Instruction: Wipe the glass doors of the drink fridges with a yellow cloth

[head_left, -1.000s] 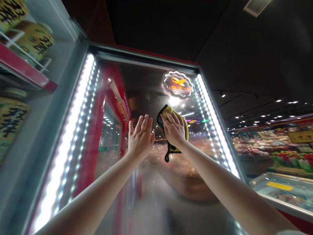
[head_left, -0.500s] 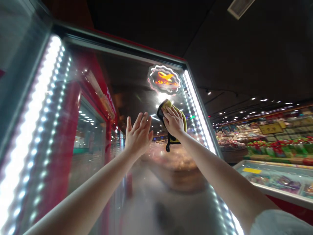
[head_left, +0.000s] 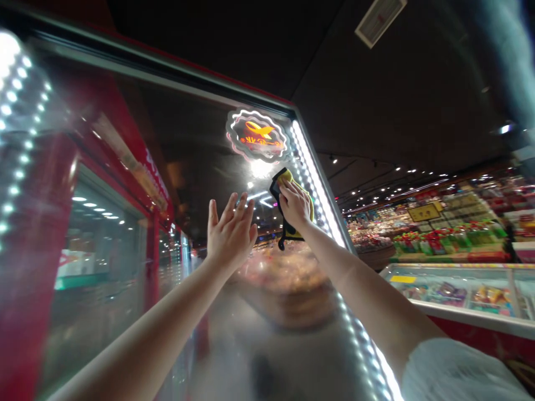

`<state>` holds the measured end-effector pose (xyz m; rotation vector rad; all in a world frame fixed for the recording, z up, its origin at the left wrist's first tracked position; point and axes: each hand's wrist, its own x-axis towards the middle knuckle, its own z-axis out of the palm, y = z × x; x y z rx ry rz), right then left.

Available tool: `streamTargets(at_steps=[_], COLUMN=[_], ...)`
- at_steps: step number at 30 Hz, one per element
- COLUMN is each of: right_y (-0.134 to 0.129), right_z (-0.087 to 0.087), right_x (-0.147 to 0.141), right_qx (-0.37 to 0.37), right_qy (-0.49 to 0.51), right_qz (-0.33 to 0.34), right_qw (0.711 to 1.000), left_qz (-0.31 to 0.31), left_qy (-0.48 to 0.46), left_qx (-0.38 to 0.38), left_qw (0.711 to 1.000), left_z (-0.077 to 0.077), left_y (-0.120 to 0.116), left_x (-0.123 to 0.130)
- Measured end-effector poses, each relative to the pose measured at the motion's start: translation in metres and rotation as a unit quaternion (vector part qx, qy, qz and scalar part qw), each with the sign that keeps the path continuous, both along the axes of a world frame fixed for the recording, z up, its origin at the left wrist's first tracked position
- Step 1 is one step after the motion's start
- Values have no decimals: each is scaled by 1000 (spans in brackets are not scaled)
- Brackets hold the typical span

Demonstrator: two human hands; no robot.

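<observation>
A large tilted glass panel (head_left: pixel 200 139) in a dark frame fills the middle of the view. My left hand (head_left: pixel 230 231) has its fingers spread near the middle of the glass, with nothing in it. Just right of it, my right hand (head_left: pixel 295 207) presses a yellow and black cloth (head_left: pixel 285 175) to the glass near the right edge. The cloth's black loop hangs below that palm. Above both hands glows a scalloped sign (head_left: pixel 258 135) with orange markings.
Bright light strips (head_left: pixel 320 181) line the panel's right side. At the right stands a glass-topped freezer (head_left: pixel 455 287) with packages, and shelves of goods (head_left: pixel 468 234) lie behind it. A red-framed cabinet shows at the left, perhaps reflected.
The view has turned to the right, so the panel and sign sit further left. Relative to the glass, my right hand and the cloth have moved right, closer to the light strip.
</observation>
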<state>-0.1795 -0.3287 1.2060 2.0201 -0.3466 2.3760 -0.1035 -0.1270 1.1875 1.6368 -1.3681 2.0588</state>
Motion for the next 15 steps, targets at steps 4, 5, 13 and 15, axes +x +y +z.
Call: streamTargets(at_steps=[4, 5, 13, 15], right_y=[-26, -29, -30, -34], right_z=[7, 1, 14, 25], right_x=[-14, -15, -13, -17], right_qx=[87, 116, 178, 174], right_qy=[4, -1, 27, 45], right_qz=[-14, -21, -40, -43], right_qw=[996, 993, 983, 983], left_qz=[-15, -19, -31, -33], left_qy=[-8, -10, -7, -1], left_qx=[25, 32, 63, 72], left_qw=[1000, 999, 998, 997], left_z=[-6, -8, -14, -14], left_y=[-16, -19, -43, -49], left_x=[-2, -2, -11, -14])
